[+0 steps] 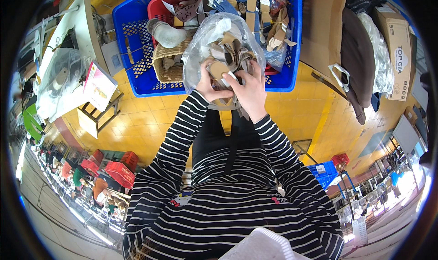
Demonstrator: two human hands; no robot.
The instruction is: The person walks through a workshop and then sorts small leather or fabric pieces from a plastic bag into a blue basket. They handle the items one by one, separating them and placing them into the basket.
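Just above the middle of the frame, a clear plastic bag (214, 41) stuffed with tan and brown cut leather pieces is propped against the front edge of a blue plastic crate (132, 54). At its mouth is a rounded tan leather piece (218, 70), held between both hands.

The bag looks loosely supported and its mouth faces the person, so a tug on one piece could likely drag neighbouring pieces out onto the yellow tiled floor (150, 114), or tip the bag off the crate edge.

The left hand (207, 84) is curled, thumb and fingers pinching the left side of the tan piece. The right hand (251, 91) has its fingers partly spread, fingertips pressed onto the piece and the bag's mouth.

Inside the crate, upper centre, sit a woven basket (166, 64) and a red crate (171, 4).
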